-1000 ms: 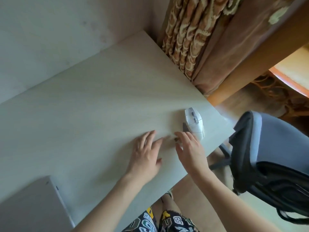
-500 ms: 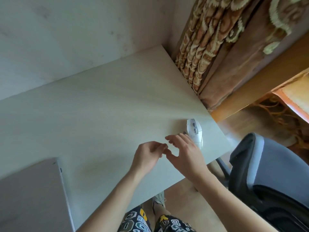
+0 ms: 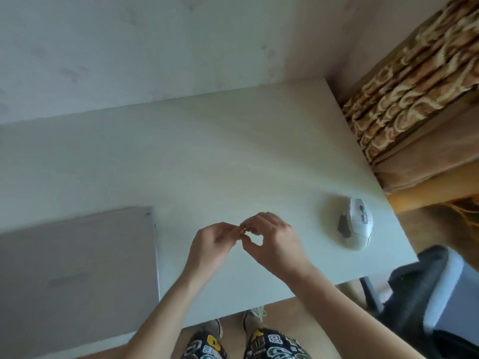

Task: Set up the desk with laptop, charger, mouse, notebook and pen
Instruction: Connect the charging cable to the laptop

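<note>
A closed grey laptop (image 3: pixel 77 275) lies flat on the left of the pale desk (image 3: pixel 207 156). A white mouse (image 3: pixel 356 224) with a dark side panel rests near the desk's right edge. My left hand (image 3: pixel 212 244) and my right hand (image 3: pixel 274 242) meet fingertip to fingertip just above the desk, between laptop and mouse. Both pinch a tiny object (image 3: pixel 242 230), too small to identify. The mouse is a hand's width to the right of my right hand, untouched.
A patterned brown curtain (image 3: pixel 414 104) hangs beyond the desk's right edge. A dark office chair (image 3: pixel 427 294) stands at the lower right, close to the desk's corner. A pale wall runs along the back of the desk. My legs and shoes show below the front edge.
My hands have lifted from flat on the desk beside the mouse and come together, pinching a tiny object. The view has swung left, bringing more of the laptop in.
</note>
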